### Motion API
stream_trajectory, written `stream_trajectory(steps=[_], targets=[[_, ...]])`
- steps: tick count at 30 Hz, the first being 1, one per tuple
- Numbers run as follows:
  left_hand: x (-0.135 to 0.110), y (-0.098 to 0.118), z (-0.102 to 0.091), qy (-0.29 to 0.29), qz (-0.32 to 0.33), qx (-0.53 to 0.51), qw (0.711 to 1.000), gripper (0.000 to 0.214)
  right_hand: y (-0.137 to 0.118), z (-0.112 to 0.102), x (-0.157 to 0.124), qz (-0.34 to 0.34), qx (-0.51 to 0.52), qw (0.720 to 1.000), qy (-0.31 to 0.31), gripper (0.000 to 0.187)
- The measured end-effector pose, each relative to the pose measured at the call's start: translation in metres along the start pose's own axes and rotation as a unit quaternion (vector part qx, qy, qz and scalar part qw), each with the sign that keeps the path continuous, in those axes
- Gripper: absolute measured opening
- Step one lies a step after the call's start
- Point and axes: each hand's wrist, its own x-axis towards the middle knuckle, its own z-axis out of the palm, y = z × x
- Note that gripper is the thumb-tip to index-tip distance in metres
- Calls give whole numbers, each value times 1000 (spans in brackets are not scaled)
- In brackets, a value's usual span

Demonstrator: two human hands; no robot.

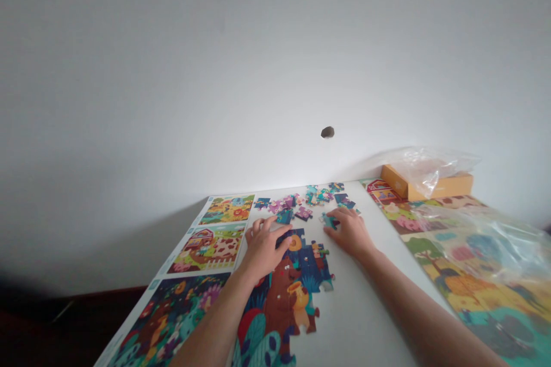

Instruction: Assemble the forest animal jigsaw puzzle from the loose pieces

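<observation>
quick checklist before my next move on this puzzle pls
1. Right hand on the teal puzzle piece: cannot tell, the fingers cover it, so a firm hold isn't visible.
2. Left hand clear of the loose pieces: ok, it rests over the top of the assembled bear section.
3. Assembled bear section finished: not ok, its edges are uneven and it has gaps.
4. Loose pieces within reach: ok, they lie scattered just beyond the hands.
5. Picture sheet in view: ok, it lies left of the assembled section, its lower part cut off by the frame.
</observation>
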Motion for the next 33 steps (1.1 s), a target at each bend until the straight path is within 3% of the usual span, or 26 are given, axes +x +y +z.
stream_trajectory(steps=[25,33], targets=[[2,-3,3,-4,-27,24,999,47,8,4,3,24,-15,1000,-6,27],[2,0,-1,-4,-20,10,1000,39,13,9,8,-17,66,997,24,34]])
